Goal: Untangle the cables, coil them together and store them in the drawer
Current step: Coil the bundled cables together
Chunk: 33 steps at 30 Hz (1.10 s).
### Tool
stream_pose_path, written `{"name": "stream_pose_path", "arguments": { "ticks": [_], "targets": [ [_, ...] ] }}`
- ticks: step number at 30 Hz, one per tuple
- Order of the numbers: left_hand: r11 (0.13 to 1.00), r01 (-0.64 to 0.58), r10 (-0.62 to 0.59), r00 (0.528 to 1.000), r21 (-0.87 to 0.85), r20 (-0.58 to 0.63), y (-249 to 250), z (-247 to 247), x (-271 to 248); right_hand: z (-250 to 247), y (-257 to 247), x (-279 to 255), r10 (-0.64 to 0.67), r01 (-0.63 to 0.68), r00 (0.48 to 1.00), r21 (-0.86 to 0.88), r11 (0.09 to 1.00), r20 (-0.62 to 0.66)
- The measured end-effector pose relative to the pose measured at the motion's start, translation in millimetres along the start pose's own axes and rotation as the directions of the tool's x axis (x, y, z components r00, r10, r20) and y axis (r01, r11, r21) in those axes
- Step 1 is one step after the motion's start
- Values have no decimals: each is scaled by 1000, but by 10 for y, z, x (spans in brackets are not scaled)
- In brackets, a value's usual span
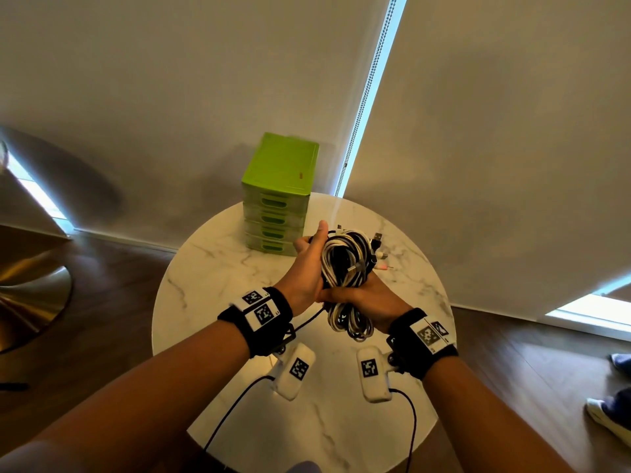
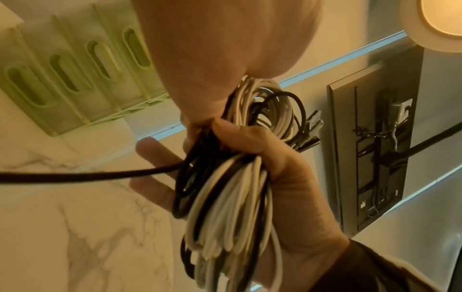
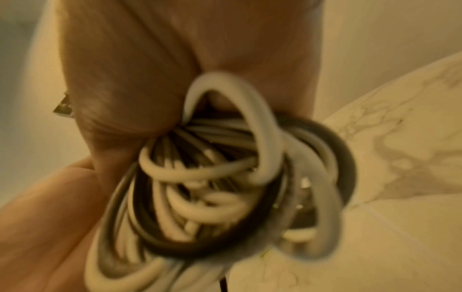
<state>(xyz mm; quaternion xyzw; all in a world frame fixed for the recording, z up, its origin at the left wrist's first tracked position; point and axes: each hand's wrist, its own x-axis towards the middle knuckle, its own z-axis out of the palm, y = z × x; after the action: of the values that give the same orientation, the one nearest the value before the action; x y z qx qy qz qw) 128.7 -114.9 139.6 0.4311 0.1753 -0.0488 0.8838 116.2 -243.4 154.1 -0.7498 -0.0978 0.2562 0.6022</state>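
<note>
A coil of black and white cables [image 1: 345,264] hangs in the air over the round marble table [image 1: 218,268]. My left hand [image 1: 309,264] grips the coil's upper left side, thumb pointing up. My right hand [image 1: 367,295] grips its middle from the right, thumb across the front, and loops hang below it. Plug ends [image 1: 377,238] stick out at the top right. The left wrist view shows my right hand [image 2: 287,177] wrapped around the cables [image 2: 225,197]. The green drawer unit [image 1: 278,199] stands just beyond, all drawers closed. The right wrist view is blurred, showing cable loops [image 3: 225,177].
The drawer unit sits at the table's far edge against the blinds. Wrist-camera leads [image 1: 232,404] trail over the near part of the table. A gold lamp base [image 1: 30,295] stands on the wood floor at left, and shoes [image 1: 611,411] at right.
</note>
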Motion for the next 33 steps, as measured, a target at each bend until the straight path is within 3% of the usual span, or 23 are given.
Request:
{"name": "stream_pose_path", "arguments": {
  "ticks": [5, 7, 12, 17, 25, 27, 29, 31, 33],
  "targets": [
    [999, 37, -37, 999, 19, -21, -32, -20, 53, 29, -5, -1, -20, 20, 1000, -7, 1000, -6],
    [1000, -12, 11, 999, -7, -43, 7, -21, 17, 30, -18, -11, -18, 18, 1000, -38, 999, -8],
    [982, -67, 50, 994, 177, 99, 2, -54, 24, -10, -22, -57, 20, -20, 1000, -46, 999, -6],
    [957, -77, 38, 989, 279, 143, 6, -77, 30, 4, 58, -39, 27, -29, 998, -28, 999, -60],
    [886, -197, 100, 965, 419, 242, 42, -191, -37, 60, 169, 41, -15, 61, 973, 197, 979, -229],
    [829, -216, 77, 958, 516, 277, 49, -288, -102, 17, 168, 74, 0, 71, 960, 243, 967, -280],
    [722, -205, -47, 939, 661, 342, 48, -457, -108, -51, 172, 101, 20, 74, 948, 280, 957, -318],
    [537, -234, -227, 885, 810, 406, 53, -650, -127, -123, 172, 114, 39, 77, 946, 339, 938, -322],
    [280, -381, -336, 821, 881, 461, 29, -790, -169, -196, 167, 123, 75, 59, 954, 428, 902, -290]
  ]
}}
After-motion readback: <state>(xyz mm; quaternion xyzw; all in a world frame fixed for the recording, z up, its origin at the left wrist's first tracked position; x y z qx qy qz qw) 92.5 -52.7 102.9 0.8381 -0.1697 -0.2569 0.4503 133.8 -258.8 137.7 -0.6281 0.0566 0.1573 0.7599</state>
